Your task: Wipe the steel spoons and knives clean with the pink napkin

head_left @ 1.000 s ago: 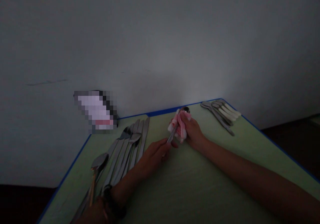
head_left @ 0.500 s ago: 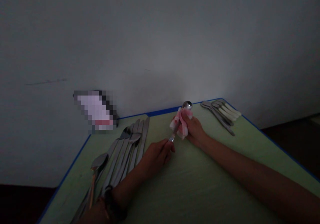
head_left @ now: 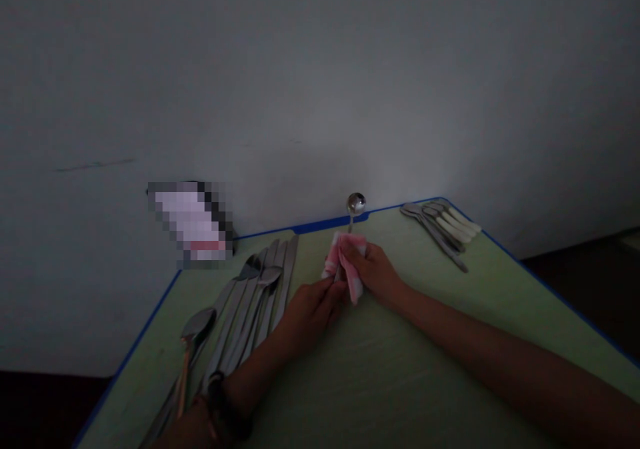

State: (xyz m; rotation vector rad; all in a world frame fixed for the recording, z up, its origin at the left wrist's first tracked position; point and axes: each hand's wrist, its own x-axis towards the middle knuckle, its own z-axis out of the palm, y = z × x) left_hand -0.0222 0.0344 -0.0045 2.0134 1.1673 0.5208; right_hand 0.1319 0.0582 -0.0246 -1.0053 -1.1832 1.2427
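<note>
Cloth (head_left: 355, 285): pink/white. Spoon (head_left: 356, 203) at its 12 o'clock: silver. Tabletop (head_left: 380, 375): pale green, blue rim (head_left: 320, 225). Off cloth: cream handles (head_left: 454, 227) at 2 o'clock, coppery handle (head_left: 185, 375) at 8.

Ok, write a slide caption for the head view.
Left hand grips a spoon, right hand holds a pink cloth around its handle, more cutlery lying on the green table.

Head-worn view, looking forward and down, close over a green tabletop (head_left: 365, 375), wall (head_left: 320, 82) beyond
</note>
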